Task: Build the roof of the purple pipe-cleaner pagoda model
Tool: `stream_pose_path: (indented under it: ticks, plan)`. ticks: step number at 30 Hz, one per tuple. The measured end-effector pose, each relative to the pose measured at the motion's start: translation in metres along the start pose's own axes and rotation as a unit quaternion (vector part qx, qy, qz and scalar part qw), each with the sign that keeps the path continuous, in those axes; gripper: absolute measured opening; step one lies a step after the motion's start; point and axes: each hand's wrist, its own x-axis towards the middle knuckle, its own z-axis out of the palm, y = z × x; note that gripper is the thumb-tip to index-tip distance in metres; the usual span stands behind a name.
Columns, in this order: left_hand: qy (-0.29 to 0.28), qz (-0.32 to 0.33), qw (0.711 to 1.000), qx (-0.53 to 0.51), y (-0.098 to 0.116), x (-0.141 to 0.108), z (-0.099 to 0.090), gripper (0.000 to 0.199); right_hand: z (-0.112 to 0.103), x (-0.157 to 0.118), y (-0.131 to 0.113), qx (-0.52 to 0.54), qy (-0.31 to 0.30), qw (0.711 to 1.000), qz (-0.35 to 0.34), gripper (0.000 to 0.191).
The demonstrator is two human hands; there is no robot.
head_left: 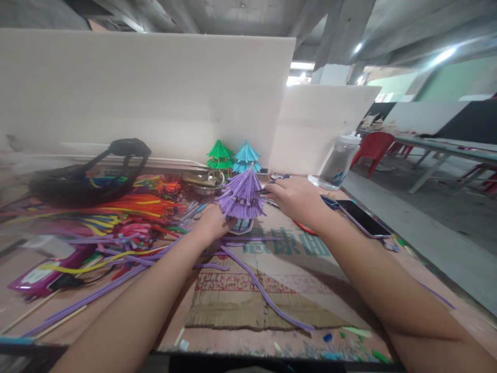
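Observation:
A small purple pagoda model (244, 194) with tiered roofs of fuzzy pipe cleaners stands in front of me on a pale base. My left hand (217, 224) grips its lower left side, the fingertips hidden behind the roof. At the model's right, my right hand (295, 197) is closed around what look like dark-handled scissors (264, 191), their tip at the edge of the upper roof. Loose purple pipe cleaners (264, 290) lie across a flattened piece of cardboard (233, 311) below.
Behind stand a green pagoda model (219, 155) and a blue one (247, 155). Pipe cleaner bundles (135, 207), a purple glue gun (50, 269) and a black strapped object (77, 181) crowd the left. A phone (363, 218) and a clear bottle (338, 161) are at right.

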Motion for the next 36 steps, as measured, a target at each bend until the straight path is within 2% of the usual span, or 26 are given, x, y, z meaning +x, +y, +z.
stream_pose_path:
  ticks: [18, 25, 36]
  plan:
    - [-0.002, -0.001, 1.000, -0.005, 0.0023, -0.0010, -0.0021, 0.043, -0.0026, -0.0001, -0.0001, 0.000, 0.026, 1.000, 0.004, 0.024]
    - [-0.018, -0.014, 1.000, 0.006, 0.0053, -0.0008, -0.0049, 0.041, -0.0030, 0.0004, -0.0005, 0.003, 0.005, 1.000, 0.005, 0.025]
    - [0.005, 0.002, 1.000, 0.005, 0.0006, 0.0000, -0.0005, 0.044, -0.0013, 0.0000, -0.0002, 0.003, 0.003, 1.000, 0.004, 0.024]
